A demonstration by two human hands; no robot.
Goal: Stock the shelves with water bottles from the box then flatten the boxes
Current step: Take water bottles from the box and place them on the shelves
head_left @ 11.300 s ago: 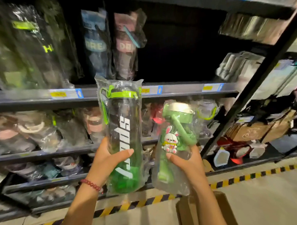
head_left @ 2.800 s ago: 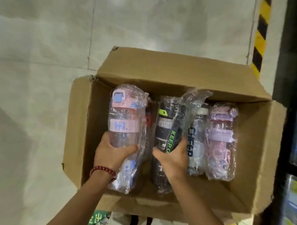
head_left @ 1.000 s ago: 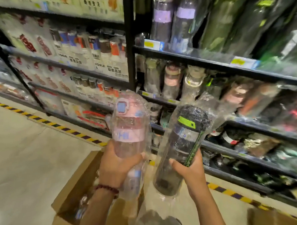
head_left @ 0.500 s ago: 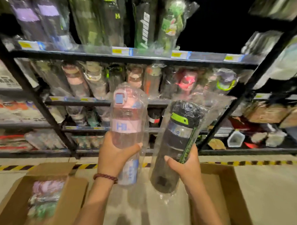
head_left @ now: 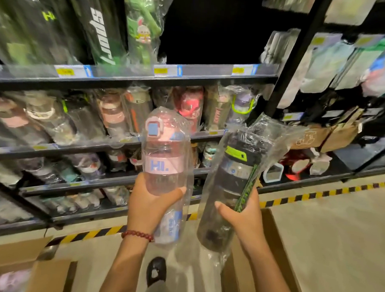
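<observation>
My left hand (head_left: 149,206) grips a pink bottle (head_left: 163,164) marked "HI." in a clear plastic bag, held upright in front of the shelves. My right hand (head_left: 241,215) grips a black bottle (head_left: 232,180) with a green tab, also bagged and tilted a little to the right. Both bottles hang before the metal shelf rack (head_left: 133,75). An open cardboard box (head_left: 38,271) with bagged bottles sits at the lower left. A second cardboard box (head_left: 277,247) lies behind my right forearm.
The top shelf holds green and black bagged bottles (head_left: 101,29) on the left, with a dark gap (head_left: 213,28) to their right. Lower shelves are packed with bagged bottles. A black upright post (head_left: 293,55) divides the racks. Yellow-black floor tape (head_left: 316,195) runs along the base.
The view has swung from the box up to the shelves and closer in. Both hands keep hold of the same two bottles, which now sit slightly higher against the middle shelves.
</observation>
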